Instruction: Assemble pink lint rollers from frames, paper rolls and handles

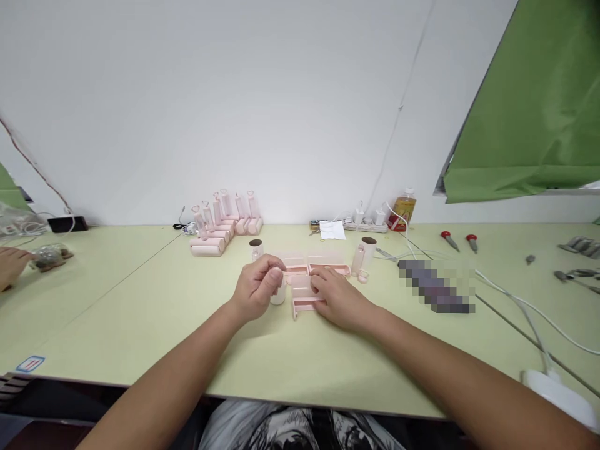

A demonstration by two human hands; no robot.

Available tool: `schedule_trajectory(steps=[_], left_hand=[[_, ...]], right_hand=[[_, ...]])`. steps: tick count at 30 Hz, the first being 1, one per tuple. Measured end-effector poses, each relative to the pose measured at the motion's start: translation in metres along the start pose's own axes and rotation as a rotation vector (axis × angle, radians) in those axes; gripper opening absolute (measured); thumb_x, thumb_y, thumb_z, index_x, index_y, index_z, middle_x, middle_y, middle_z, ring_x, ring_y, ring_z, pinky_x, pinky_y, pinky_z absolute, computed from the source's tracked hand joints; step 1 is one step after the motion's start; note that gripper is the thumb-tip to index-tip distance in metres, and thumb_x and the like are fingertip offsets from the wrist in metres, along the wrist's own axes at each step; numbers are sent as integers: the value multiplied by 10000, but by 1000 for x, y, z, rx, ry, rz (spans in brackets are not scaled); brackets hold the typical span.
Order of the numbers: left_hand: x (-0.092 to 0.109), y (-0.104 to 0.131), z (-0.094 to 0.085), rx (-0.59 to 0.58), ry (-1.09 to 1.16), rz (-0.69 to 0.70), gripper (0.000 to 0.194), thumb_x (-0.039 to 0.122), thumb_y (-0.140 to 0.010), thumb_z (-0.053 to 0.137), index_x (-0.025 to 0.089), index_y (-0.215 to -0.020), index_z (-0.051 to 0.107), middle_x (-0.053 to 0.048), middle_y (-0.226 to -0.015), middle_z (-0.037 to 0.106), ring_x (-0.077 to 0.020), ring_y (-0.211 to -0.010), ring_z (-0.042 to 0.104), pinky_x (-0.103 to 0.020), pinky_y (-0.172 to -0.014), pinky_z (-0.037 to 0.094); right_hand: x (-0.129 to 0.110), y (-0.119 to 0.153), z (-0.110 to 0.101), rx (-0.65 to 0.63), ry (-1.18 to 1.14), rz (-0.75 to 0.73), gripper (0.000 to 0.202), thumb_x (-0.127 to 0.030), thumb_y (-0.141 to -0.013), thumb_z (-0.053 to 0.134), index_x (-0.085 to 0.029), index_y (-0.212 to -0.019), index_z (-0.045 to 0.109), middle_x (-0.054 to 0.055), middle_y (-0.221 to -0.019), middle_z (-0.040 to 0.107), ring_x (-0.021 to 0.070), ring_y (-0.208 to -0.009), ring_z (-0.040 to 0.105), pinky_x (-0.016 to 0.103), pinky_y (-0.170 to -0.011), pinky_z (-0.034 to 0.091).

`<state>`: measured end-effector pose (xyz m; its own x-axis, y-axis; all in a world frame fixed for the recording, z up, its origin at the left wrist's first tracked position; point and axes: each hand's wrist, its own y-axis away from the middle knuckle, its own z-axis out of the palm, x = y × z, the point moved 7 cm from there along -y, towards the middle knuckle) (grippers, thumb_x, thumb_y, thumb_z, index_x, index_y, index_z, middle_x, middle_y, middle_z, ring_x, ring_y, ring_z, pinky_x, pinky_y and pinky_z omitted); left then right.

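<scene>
My left hand (257, 289) is closed around a white roll (278, 296), which stands upright and shows below the fingers. My right hand (341, 296) grips the right end of a pink case (304, 304) that lies with its clear lid open; the fingertips are partly hidden. Just behind it are two more open pink cases, a left one (296, 270) and a right one (328, 269). A white roll with a brown core (369, 247) stands at the right beside a small pink handle piece (358, 260). Another roll (255, 245) is behind my left hand.
Several pink roller units (209, 247) with upright heart-topped handles stand at the back left. A power strip (365, 227), paper (332, 230) and a bottle (402, 211) line the wall. Red-handled screwdrivers (472, 242) and cables lie right. Another person's hand (13, 264) is far left.
</scene>
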<state>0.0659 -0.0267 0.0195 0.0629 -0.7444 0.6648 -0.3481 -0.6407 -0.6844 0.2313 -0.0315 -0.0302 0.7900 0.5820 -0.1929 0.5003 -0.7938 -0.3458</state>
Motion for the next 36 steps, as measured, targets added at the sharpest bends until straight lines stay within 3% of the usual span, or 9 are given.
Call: schedule_trajectory(steps=[6, 9, 12, 15, 19, 25, 31, 36], left_hand=[[2, -3, 1, 13, 217, -82, 275, 431, -948, 424, 178, -891, 516, 4, -655, 552, -105, -548, 508, -240, -528, 410], [8, -7, 2, -45, 257, -85, 327, 474, -925, 455, 174, -874, 575, -71, -833, 593, -162, -757, 564, -313, -684, 477], [12, -5, 6, -104, 285, -85, 370, 532, -873, 519, 181, -874, 635, -88, -909, 550, -181, -814, 552, -335, -711, 491], [10, -2, 12, -128, 442, -128, 356, 538, -848, 558, 195, -910, 630, -49, -875, 506, -126, -662, 534, -288, -583, 478], [-1, -4, 7, 11, 559, -185, 289, 475, -865, 571, 202, -961, 574, -8, -820, 507, -84, -554, 501, -249, -504, 441], [-9, -9, -10, 93, 224, -131, 236, 404, -875, 581, 174, -926, 576, 9, -713, 525, -97, -587, 514, -243, -551, 448], [-5, -6, -16, 75, -90, -89, 193, 371, -885, 564, 178, -886, 573, 6, -705, 546, -96, -592, 487, -228, -542, 411], [-3, -6, -15, 65, -235, -55, 174, 351, -906, 515, 189, -849, 540, 13, -691, 547, -111, -603, 491, -239, -550, 390]], right_hand=[[-2, 0, -6, 84, -28, -29, 147, -136, -745, 582, -194, -865, 520, 116, -1162, 551, 267, -1069, 472, 407, -894, 388], [-22, 3, -23, 228, -110, -165, 145, -239, -797, 612, -202, -921, 547, 130, -1199, 562, 287, -1130, 459, 459, -963, 347], [-46, 10, -34, 245, -304, -302, 290, -344, -825, 620, -210, -1071, 542, 127, -1119, 611, 279, -1070, 514, 448, -944, 370], [-50, 11, -26, 143, -559, -202, 350, -413, -845, 608, -216, -1125, 536, 91, -1008, 640, 233, -913, 576, 363, -820, 443], [-29, 6, -7, 63, -931, -4, 278, -472, -874, 560, -204, -941, 585, 17, -760, 624, 145, -647, 570, 261, -598, 447], [5, 0, -8, 157, -1118, 219, 345, -499, -758, 694, -170, -816, 606, -43, -567, 515, 90, -460, 470, 220, -442, 387], [11, 2, -17, 231, -1403, 383, 386, -558, -756, 667, -189, -743, 556, -80, -433, 450, 57, -319, 331, 184, -303, 284], [9, 1, -21, 251, -1643, 412, 309, -463, -757, 710, -204, -853, 573, -116, -420, 377, 44, -335, 253, 170, -320, 285]])
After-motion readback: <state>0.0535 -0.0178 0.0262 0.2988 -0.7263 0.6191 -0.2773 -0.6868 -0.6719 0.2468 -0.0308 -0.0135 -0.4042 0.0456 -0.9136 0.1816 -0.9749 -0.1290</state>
